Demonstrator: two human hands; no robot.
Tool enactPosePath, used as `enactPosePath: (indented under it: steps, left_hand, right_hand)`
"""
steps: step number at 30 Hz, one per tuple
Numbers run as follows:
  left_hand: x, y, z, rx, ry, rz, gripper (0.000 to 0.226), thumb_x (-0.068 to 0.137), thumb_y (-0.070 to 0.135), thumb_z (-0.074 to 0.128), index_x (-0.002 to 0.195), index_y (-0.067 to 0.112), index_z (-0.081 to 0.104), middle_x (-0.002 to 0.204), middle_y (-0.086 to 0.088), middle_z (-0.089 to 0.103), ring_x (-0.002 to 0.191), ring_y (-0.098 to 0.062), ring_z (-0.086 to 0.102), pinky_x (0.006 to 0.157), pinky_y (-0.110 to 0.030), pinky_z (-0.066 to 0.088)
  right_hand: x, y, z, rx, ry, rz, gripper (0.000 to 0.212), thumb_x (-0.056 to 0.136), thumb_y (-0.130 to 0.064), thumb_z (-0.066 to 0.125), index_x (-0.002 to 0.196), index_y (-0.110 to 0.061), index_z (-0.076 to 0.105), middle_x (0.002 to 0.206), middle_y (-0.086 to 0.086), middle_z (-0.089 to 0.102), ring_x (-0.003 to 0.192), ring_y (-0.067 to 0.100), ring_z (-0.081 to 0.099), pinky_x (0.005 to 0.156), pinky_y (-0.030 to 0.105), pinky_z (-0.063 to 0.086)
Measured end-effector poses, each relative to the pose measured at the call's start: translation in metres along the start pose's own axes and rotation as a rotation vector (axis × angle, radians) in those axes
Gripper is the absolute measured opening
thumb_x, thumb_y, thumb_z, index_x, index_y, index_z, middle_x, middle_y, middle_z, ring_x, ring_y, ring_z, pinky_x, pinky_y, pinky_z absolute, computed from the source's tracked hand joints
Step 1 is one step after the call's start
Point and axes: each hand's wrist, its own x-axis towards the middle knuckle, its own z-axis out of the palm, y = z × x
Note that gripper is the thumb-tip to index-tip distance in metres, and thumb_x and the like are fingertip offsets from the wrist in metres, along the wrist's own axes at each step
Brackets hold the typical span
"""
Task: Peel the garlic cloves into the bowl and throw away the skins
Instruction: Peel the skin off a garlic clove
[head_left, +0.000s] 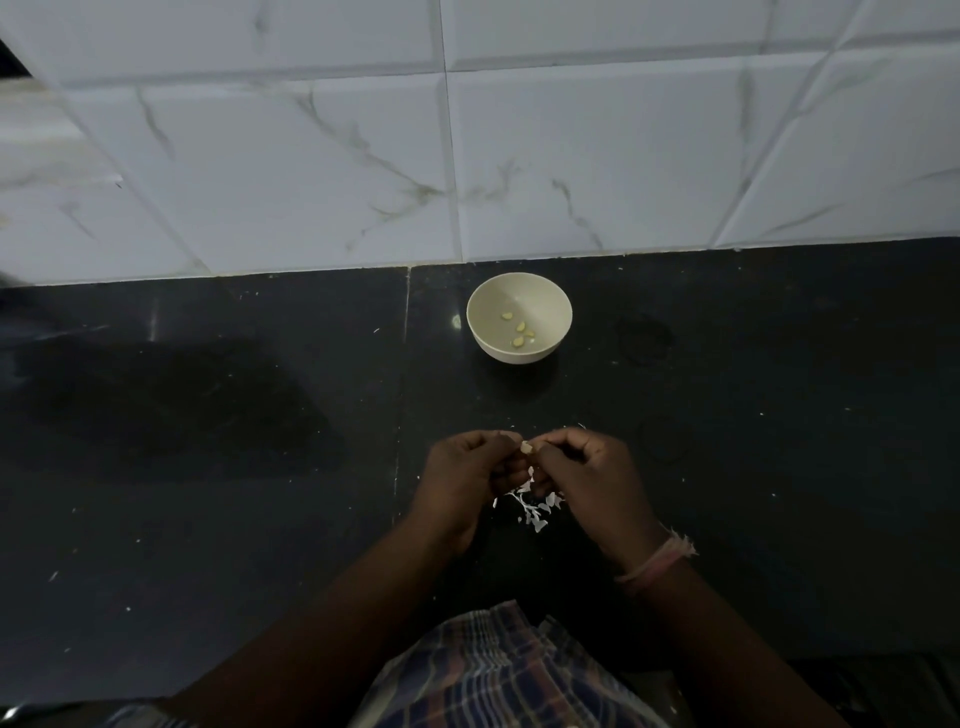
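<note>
I see both hands meeting low in the centre of the frame, above the dark table (208, 467). The left hand (460, 475) and the right hand (587, 473) have their fingers curled inward, and together they pinch one small garlic clove (526, 447) between the fingertips. The clove shows as a pale, cream-coloured nub at the point where the two hands touch; most of it is hidden by the fingers, so I cannot tell how much skin is on it.

Just below the hands, on the table, lies a small scatter of skins (532, 512): thin, white, papery flakes, some partly covered by the right hand.

Above the hands, well apart from them and near the tiled wall (311, 156), stands the bowl (488, 332), round and off-white. Inside it lie four peeled cloves (519, 328), small and pale yellow, loosely spread across its bottom.

A pinkish thread band (657, 564) circles the right wrist. Checked cloth (498, 670) fills the bottom edge of the frame.
</note>
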Motion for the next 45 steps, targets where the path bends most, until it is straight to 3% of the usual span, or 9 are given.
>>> enactPosePath:
  steps: [4,9,13,17,22,29,36,40,45]
  left_hand:
    - [-0.003,-0.004,-0.001,-0.010,-0.014,0.033,0.010,0.095,0.004,0.065,0.098,-0.003,0.071,0.087,-0.016,0.076,0.080,-0.023,0.073,0.075,-0.029,0.061]
    - [-0.005,-0.004,0.000,0.054,0.051,0.129,0.009,0.094,0.004,0.067,0.097,-0.003,0.071,0.085,-0.017,0.075,0.073,-0.023,0.074,0.068,-0.028,0.059]
    - [-0.002,-0.007,-0.004,0.117,0.048,0.173,0.007,0.093,0.005,0.070,0.097,0.002,0.074,0.086,-0.015,0.077,0.079,-0.026,0.075,0.079,-0.037,0.061]
    - [-0.006,-0.010,-0.006,0.104,-0.002,0.187,0.014,0.091,-0.001,0.070,0.103,0.004,0.074,0.095,-0.014,0.078,0.086,-0.024,0.076,0.081,-0.032,0.060]
    - [-0.007,-0.011,-0.004,-0.023,-0.003,0.169,0.013,0.088,-0.003,0.070,0.099,0.002,0.075,0.097,-0.019,0.076,0.092,-0.031,0.074,0.089,-0.039,0.060]
    - [-0.004,-0.010,-0.009,-0.080,-0.060,0.097,0.013,0.089,-0.005,0.068,0.094,0.003,0.077,0.092,-0.017,0.076,0.087,-0.026,0.074,0.078,-0.029,0.058]
    - [-0.001,-0.012,-0.008,-0.111,-0.076,0.067,0.012,0.088,-0.005,0.069,0.096,-0.001,0.075,0.094,-0.019,0.075,0.085,-0.026,0.073,0.077,-0.028,0.058]
    - [0.001,-0.010,-0.008,-0.176,-0.091,0.026,0.012,0.089,-0.006,0.067,0.097,-0.001,0.074,0.090,-0.016,0.075,0.079,-0.021,0.072,0.071,-0.023,0.058]
    - [0.000,-0.012,-0.009,-0.160,-0.114,0.036,0.014,0.091,-0.004,0.065,0.102,-0.001,0.073,0.097,-0.017,0.074,0.090,-0.026,0.071,0.079,-0.027,0.059]
  right_hand:
    - [0.000,-0.003,-0.002,-0.029,0.000,0.006,0.011,0.093,-0.008,0.068,0.087,-0.008,0.077,0.073,0.010,0.074,0.060,0.023,0.068,0.058,0.032,0.057]
    - [-0.003,-0.003,0.003,0.021,0.017,0.025,0.012,0.093,-0.008,0.068,0.087,-0.007,0.079,0.074,0.012,0.075,0.064,0.025,0.070,0.063,0.036,0.059]
    - [-0.004,-0.002,0.004,0.031,0.010,0.046,0.011,0.092,-0.009,0.069,0.087,-0.006,0.078,0.074,0.015,0.075,0.065,0.027,0.070,0.062,0.035,0.059]
    - [-0.002,-0.005,0.004,0.020,0.053,0.081,0.013,0.090,-0.009,0.067,0.082,-0.003,0.075,0.070,0.021,0.070,0.056,0.027,0.065,0.059,0.037,0.055]
    - [-0.002,-0.007,0.006,-0.164,0.023,0.022,0.013,0.092,-0.016,0.068,0.082,-0.010,0.073,0.062,0.002,0.071,0.050,0.009,0.060,0.050,0.026,0.048]
    - [-0.004,-0.013,-0.001,-0.167,-0.034,0.012,0.015,0.093,-0.015,0.067,0.079,-0.011,0.073,0.056,0.004,0.064,0.045,0.017,0.053,0.045,0.027,0.044]
    - [-0.007,-0.015,0.002,-0.112,-0.019,0.046,0.020,0.093,-0.009,0.065,0.075,-0.009,0.070,0.048,-0.002,0.058,0.039,0.010,0.047,0.041,0.022,0.039]
    - [-0.006,-0.015,0.001,-0.074,-0.015,0.046,0.015,0.093,-0.009,0.065,0.081,-0.003,0.071,0.054,0.008,0.058,0.040,0.014,0.047,0.041,0.022,0.039]
    - [-0.007,-0.012,0.001,-0.067,-0.006,0.049,0.014,0.094,-0.011,0.064,0.081,-0.007,0.069,0.051,-0.003,0.059,0.041,0.010,0.048,0.043,0.023,0.039]
